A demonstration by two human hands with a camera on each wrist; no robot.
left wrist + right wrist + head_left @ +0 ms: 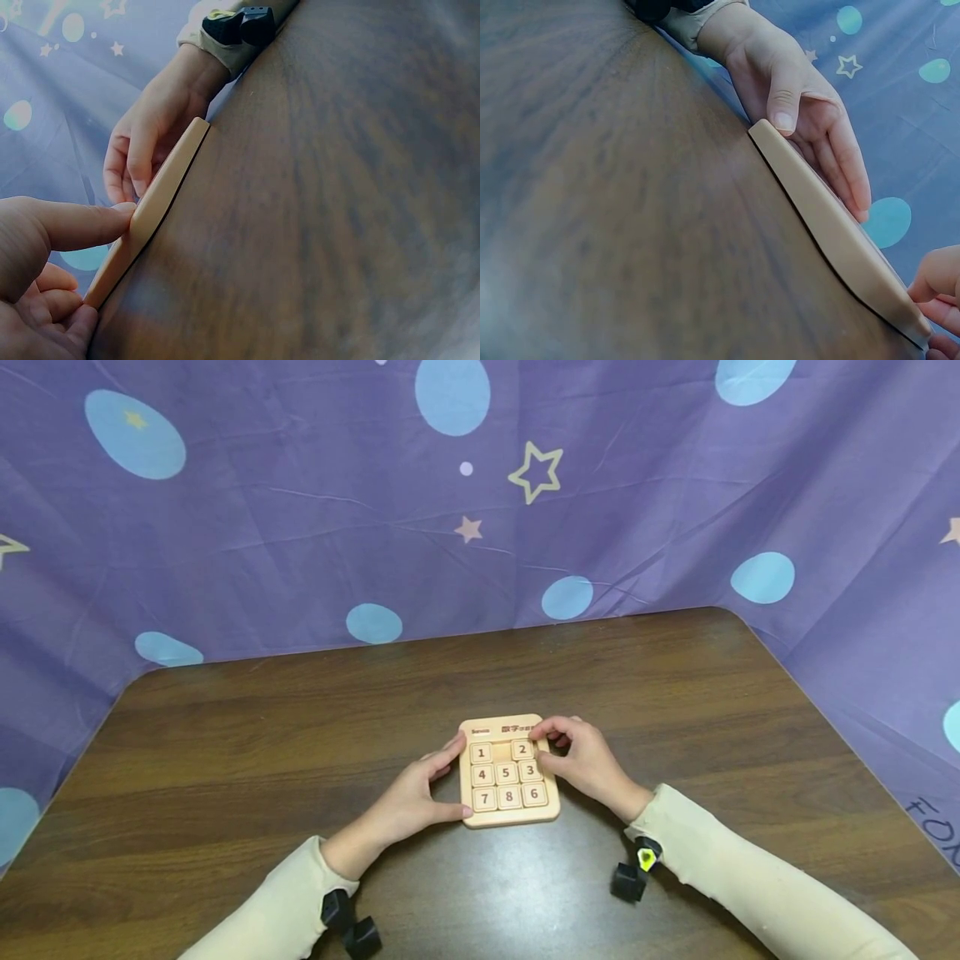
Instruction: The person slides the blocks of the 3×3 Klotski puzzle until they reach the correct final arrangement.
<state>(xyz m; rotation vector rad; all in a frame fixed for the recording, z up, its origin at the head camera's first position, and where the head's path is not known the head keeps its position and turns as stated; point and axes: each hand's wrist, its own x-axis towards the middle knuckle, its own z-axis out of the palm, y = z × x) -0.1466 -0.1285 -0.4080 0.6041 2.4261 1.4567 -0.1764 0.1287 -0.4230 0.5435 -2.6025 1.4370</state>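
A pale wooden number slide puzzle (510, 817) lies on the table. Its top row has tile 1 (481, 752), a gap, then tile 2 (522, 749). Below are 4, 5, 3, with 7, 8, 6 in the bottom row. My left hand (408, 797) holds the frame's left side, thumb at the near corner and fingers farther up the edge. Over the upper right, my right hand (588, 764) has its index finger and thumb curled at tile 2, their tips by its right side. Both wrist views show the puzzle edge-on, hiding its tiles.
The brown wooden table (300, 718) has rounded far corners. Behind it and at its sides hangs a purple curtain (300, 485) with stars and blue ovals. A small black device sits at each sleeve cuff, such as the right wrist's device (628, 882).
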